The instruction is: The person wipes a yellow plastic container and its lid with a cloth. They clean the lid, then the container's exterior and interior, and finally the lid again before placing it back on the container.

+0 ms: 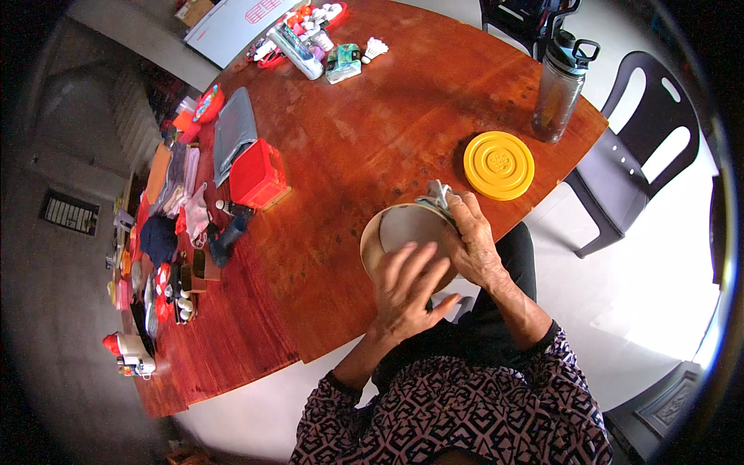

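A round tan tub [372, 242] with a greyish inside is tipped at the table's near edge, its mouth facing up toward me. My right hand [474, 242] is closed on a crumpled grey cloth [440, 194], pressing it at the tub's right rim. In front of the tub's mouth is my left hand [407, 291], fingers spread and slightly blurred; whether it touches the tub I cannot tell. A yellow round lid [499, 165] lies flat on the table, beyond my right hand.
On the brown wooden table [349, 132], a clear bottle [559, 89] stands at the right edge. A red box [258, 173] sits left of the tub, with a grey folder [234, 128] behind it. Clutter lines the left side. Far back lies a shuttlecock [375, 49]. A chair [632, 147] stands right.
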Demonstrator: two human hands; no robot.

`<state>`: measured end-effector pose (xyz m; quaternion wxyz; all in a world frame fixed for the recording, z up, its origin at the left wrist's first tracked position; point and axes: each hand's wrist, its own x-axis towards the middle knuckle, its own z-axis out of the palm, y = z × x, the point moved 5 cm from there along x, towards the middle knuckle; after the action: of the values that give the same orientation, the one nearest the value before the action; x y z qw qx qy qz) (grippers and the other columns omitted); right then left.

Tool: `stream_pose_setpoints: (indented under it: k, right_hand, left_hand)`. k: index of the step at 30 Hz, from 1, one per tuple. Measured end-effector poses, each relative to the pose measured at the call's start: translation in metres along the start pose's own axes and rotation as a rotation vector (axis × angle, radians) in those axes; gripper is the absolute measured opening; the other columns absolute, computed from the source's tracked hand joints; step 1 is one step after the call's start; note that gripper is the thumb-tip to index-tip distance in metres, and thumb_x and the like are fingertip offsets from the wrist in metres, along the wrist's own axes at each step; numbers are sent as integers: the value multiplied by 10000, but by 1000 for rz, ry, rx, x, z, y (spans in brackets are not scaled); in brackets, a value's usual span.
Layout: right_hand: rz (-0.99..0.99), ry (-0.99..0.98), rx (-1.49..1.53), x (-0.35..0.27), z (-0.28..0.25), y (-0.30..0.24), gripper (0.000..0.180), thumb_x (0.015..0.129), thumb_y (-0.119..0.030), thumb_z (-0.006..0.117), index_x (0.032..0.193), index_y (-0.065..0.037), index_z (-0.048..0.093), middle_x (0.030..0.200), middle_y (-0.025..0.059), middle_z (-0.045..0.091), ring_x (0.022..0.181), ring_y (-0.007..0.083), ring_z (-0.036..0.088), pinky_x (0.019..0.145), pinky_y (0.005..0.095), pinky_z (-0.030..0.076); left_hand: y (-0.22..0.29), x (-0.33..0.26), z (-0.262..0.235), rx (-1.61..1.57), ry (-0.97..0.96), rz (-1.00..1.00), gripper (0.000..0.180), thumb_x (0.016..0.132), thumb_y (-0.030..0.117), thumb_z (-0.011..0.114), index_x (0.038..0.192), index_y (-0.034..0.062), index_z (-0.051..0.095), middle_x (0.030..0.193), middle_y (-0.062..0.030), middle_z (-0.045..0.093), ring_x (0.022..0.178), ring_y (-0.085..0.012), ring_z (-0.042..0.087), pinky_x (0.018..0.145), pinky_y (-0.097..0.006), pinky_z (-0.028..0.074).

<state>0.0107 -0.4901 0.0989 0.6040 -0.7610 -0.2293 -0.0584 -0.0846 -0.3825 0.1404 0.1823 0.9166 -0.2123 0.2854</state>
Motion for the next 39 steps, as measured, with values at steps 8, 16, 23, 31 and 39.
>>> stream_pose_setpoints:
  k: [8,16,23,31,39]
  right_hand:
    - [-26,19,199,-4,2,32,457,808,86,489,1247,-31,543,1086,172,544,1033,309,547,943,367,420]
    - [81,-71,283,4,-4,18,277,905,-119,543,1165,-29,570,938,126,497,930,263,511,852,360,417]
    - [-260,-62,-71,27,-14,-21,208,872,-159,626,1036,-31,647,890,146,535,856,316,480,758,407,403]
    - [-634,-359,-490,16,11,-86,236,731,-236,718,953,-156,712,1103,41,598,1079,288,517,867,434,429]
    - [-290,-620,-158,78,12,-36,249,853,-81,616,1086,5,643,1032,184,660,953,343,623,810,419,510]
  left_hand:
    - [-96,-56,24,-1390,187,-959,1021,758,267,717,1527,117,63,1488,-191,293,1391,-319,275,1146,-469,247]
    - [-115,-68,32,-1093,214,-1059,911,713,27,729,1464,53,214,1393,-171,389,1265,-276,442,1067,-419,395]
    - [-79,-33,19,-765,80,-769,1026,623,111,840,1443,76,224,1297,-148,466,1185,-268,494,1027,-419,432]
    - [-67,-25,25,-921,96,-788,1086,560,149,848,1405,-6,184,1305,-195,362,1228,-291,424,1023,-434,428]
    - [-70,-29,27,-682,30,-686,1104,567,224,876,1412,20,195,1264,-198,347,1222,-337,405,1007,-477,413]
